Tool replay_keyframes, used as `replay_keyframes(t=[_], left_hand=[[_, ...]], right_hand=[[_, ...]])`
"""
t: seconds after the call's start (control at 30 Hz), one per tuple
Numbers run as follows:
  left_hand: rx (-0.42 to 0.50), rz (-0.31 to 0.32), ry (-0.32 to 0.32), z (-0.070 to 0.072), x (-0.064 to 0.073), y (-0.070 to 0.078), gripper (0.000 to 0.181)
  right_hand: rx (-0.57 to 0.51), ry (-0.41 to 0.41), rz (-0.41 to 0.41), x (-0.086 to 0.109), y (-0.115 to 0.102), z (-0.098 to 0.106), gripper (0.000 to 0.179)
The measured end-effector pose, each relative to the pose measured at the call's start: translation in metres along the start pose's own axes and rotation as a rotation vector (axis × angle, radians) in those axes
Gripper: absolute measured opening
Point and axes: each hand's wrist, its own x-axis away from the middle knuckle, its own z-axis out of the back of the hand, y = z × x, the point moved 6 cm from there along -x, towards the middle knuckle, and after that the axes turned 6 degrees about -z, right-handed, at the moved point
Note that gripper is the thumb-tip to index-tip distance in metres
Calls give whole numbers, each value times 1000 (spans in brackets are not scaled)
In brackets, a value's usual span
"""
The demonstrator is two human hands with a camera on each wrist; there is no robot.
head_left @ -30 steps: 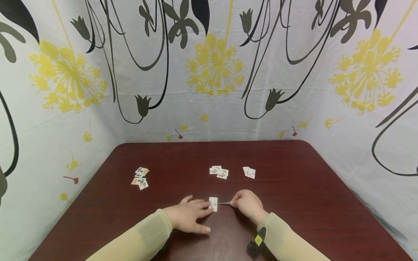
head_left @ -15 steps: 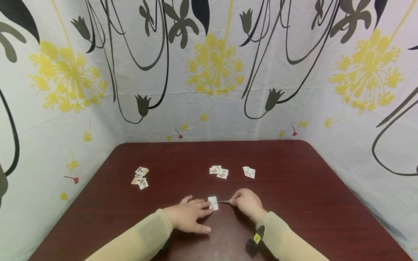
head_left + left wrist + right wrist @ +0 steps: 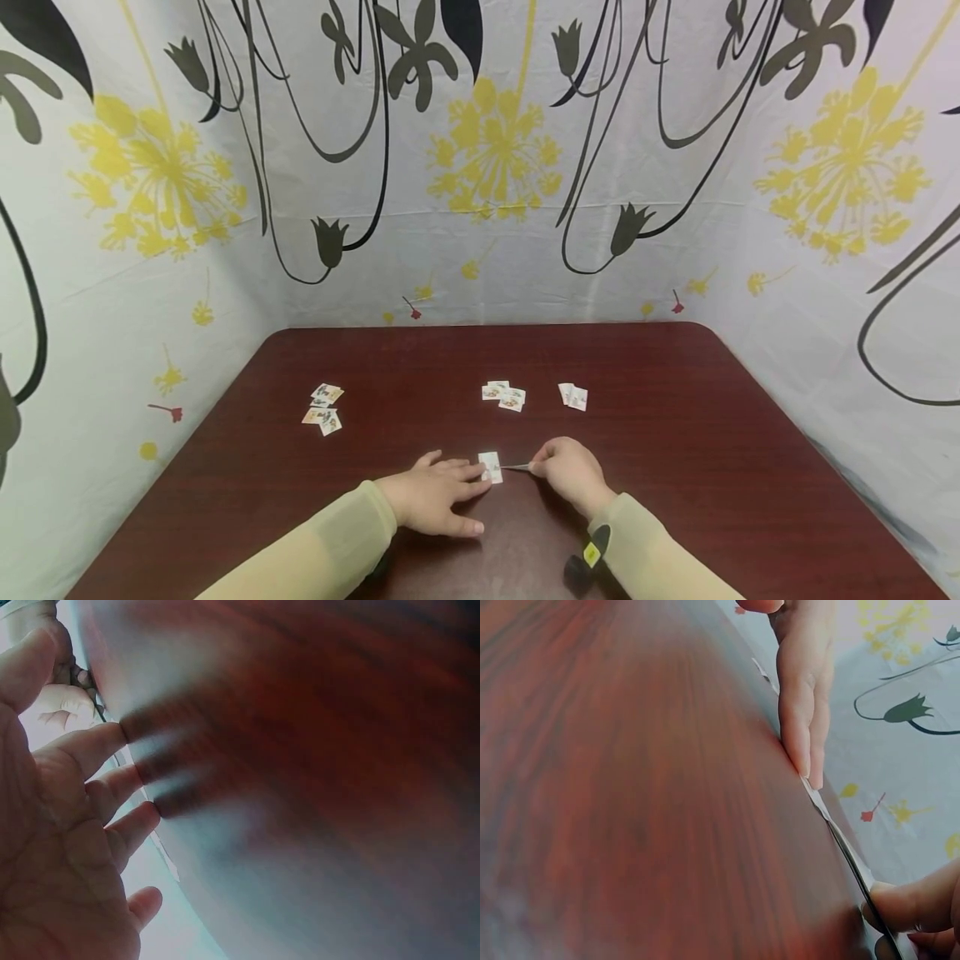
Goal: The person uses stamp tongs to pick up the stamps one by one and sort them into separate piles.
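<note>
A small white paper card [image 3: 492, 469] with a faint print lies on the table in front of the person. The left hand [image 3: 435, 497] is spread flat, its fingertips resting on the card's left edge. From the right, the right hand [image 3: 572, 473] pinches slim metal tweezers [image 3: 516, 467] between thumb and fingers. The tweezers' tip meets the card's right edge. Seen low in the right wrist view, the tweezers [image 3: 853, 862] point at the paper beside the left hand's fingers [image 3: 799, 712]. In the left wrist view the left fingers [image 3: 124, 780] reach out straight.
Small printed cards lie in groups on the dark red table [image 3: 420, 358]: a left group [image 3: 322, 408], a middle group [image 3: 503, 395] and a right group [image 3: 572, 396]. A patterned white curtain [image 3: 525, 275] surrounds the table. A dark strap device [image 3: 588, 558] sits at the right wrist.
The card has tilted a little and shifted slightly away from the person. The right hand and tweezers have moved only slightly. The left hand has stayed in place.
</note>
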Motion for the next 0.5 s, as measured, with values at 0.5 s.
replay_keyframes(t=[0.5], left_hand=[[8,-23,-10,1,1,0,70]], right_hand=[[4,26,-10,3,2,-3,13]])
